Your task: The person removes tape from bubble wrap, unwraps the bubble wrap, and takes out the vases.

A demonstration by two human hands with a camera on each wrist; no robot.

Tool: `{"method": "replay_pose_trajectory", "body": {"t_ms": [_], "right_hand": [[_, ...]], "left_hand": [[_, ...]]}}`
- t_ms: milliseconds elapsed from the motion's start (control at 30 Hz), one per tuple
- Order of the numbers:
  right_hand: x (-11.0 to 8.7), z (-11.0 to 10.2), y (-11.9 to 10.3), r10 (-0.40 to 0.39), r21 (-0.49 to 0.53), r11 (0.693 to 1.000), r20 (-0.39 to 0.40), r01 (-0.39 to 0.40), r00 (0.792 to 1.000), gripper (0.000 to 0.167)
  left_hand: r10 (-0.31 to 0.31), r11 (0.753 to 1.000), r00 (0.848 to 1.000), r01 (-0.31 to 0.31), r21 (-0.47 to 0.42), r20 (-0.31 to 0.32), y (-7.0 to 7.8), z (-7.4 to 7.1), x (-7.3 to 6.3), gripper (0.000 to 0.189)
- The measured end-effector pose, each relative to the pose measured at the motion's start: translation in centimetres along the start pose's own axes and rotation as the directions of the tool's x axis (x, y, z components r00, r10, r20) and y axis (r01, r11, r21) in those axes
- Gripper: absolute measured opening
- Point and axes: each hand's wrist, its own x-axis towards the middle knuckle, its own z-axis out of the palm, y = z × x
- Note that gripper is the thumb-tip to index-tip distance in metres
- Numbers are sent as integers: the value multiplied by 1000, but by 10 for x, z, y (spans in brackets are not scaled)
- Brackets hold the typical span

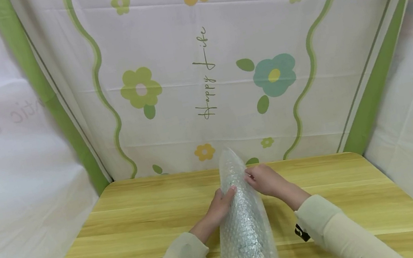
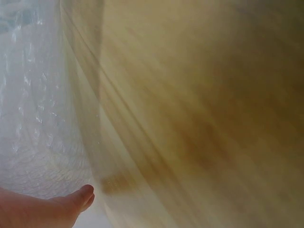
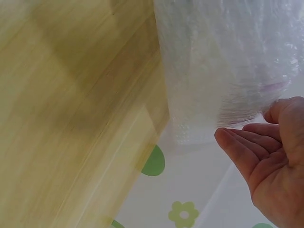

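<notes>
A long bundle in clear bubble wrap point(image 1: 246, 237) lies lengthwise in front of me, its far end narrowing to a loose, empty-looking tip. Something greenish shows dimly through the layers, its kind hidden. My left hand point(image 1: 220, 206) grips the bundle's left side near the far end, thumb laid over the top. On the opposite side, my right hand point(image 1: 269, 180) pinches the wrap's edge between curled fingers and thumb. The right wrist view shows the bubble wrap point(image 3: 228, 61) gathered into creases beside the right hand point(image 3: 270, 161). In the left wrist view, the left hand point(image 2: 42, 209) touches the wrap's lower edge.
The wood-grain table point(image 1: 138, 233) stretches out on both sides of the bundle. Behind its far edge hangs a white curtain point(image 1: 162, 40) printed with flowers and lettering. Pale fabric walls point(image 1: 12, 181) with green borders close off the left and right sides.
</notes>
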Motion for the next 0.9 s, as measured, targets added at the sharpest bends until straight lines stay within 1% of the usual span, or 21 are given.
{"method": "replay_pose_trajectory", "body": {"t_ms": [200,400,600,700,800,900], "right_hand": [[0,2,2,-20,2,1000,-17,20,1000,19],[-1,2,3,5,35,999,-13,-4,1000,18],[-2,0,2,27,78,997,4,-27,1000,28],[-2,0,3,40,91,995,8,-41,999,27],[-3,0,5,65,98,993,14,-66,998,19],[-5,-1,5,79,110,991,15,-80,997,22]], "left_hand": [[-1,1000,1000,1,-6,-3,-2,1,1,74],[-18,1000,1000,18,-15,-15,-1,0,1,75],[-10,1000,1000,10,-26,-12,-2,-1,1,73],[-2,999,1000,2,-34,-6,-2,-1,1,72],[9,999,1000,-9,-39,1,-2,-1,1,70],[21,999,1000,-20,-47,5,-1,-1,2,67]]}}
